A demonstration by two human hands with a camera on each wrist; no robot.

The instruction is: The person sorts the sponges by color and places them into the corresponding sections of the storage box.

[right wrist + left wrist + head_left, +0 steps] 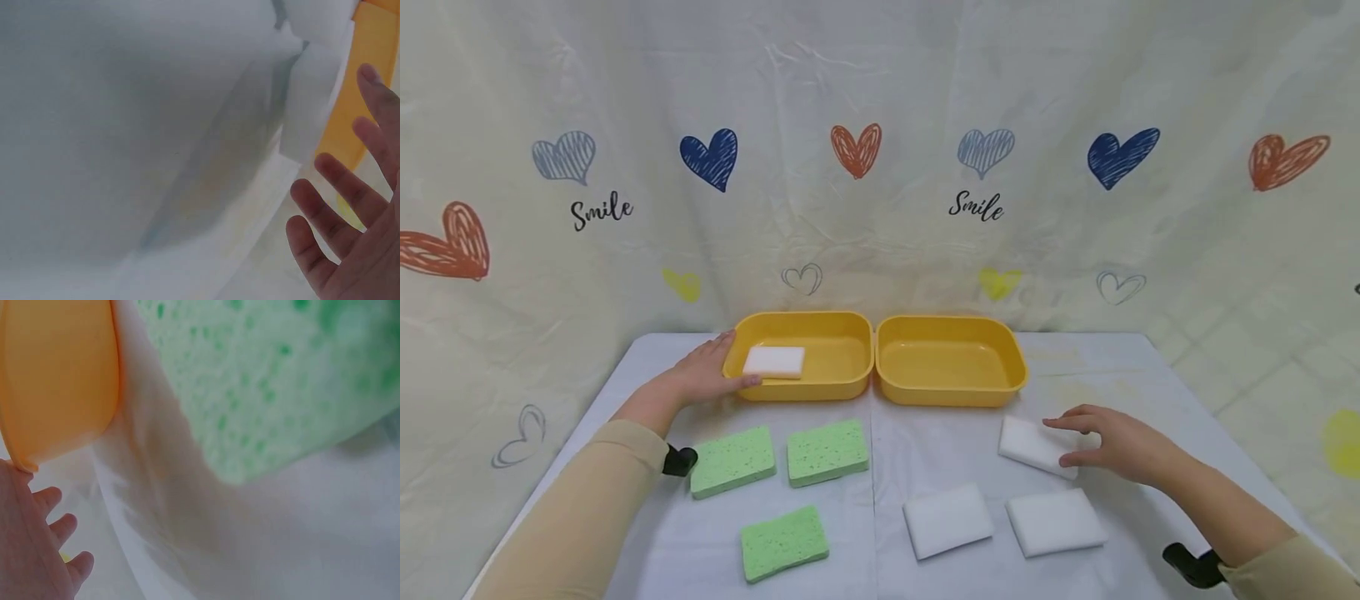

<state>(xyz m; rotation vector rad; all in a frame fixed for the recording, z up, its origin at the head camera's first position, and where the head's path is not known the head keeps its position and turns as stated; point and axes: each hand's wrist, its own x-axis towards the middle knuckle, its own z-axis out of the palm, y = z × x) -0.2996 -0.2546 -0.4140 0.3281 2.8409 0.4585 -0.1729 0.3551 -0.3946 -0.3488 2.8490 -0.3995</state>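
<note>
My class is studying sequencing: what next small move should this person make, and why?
Perhaps close the right grip on the rearmost loose white sponge: thumb and fingers are parted at its right end, and another white sponge lies in the left yellow tub.

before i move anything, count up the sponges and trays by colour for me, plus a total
yellow trays: 2
green sponges: 3
white sponges: 4 (1 in the left tray, 3 on the table)
total: 9
</note>
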